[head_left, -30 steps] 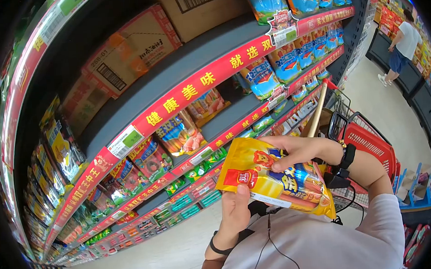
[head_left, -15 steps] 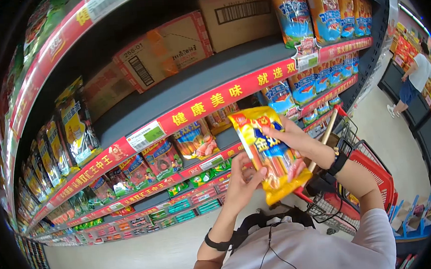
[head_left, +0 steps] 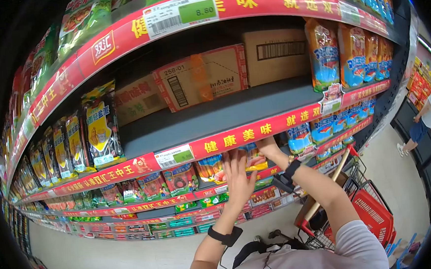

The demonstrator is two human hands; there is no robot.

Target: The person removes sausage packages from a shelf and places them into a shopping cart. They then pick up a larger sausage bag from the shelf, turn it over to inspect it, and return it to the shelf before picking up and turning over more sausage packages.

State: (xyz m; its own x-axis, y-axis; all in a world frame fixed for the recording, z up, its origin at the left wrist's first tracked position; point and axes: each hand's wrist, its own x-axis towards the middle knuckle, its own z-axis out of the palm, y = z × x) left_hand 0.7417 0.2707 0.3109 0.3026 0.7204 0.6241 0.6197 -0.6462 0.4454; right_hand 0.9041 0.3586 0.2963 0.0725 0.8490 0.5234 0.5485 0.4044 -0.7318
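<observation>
My left hand (head_left: 238,177) is open, its fingers stretched up against the front of the sausage packs on the shelf below the red price rail. Just right of it, a yellow pack of sausages (head_left: 254,160) stands on that shelf, partly covered by the rail and my hands. My right hand (head_left: 271,149) reaches in at the pack's upper right. Its fingertips disappear under the rail, so their grip is hidden. Another yellow and blue sausage pack (head_left: 210,169) stands left of my left hand.
Cardboard boxes (head_left: 200,78) sit on the shelf above, with black sausage packs (head_left: 101,126) to their left and orange-blue packs (head_left: 324,54) to their right. A shopping cart with a red basket (head_left: 373,213) stands at my right. Farther right is another person (head_left: 424,117).
The yellow sausage pack, held in both hands before me earlier, is now in the shelf row. Both hands have moved forward to the shelf, and the left has let go. My view has shifted.
</observation>
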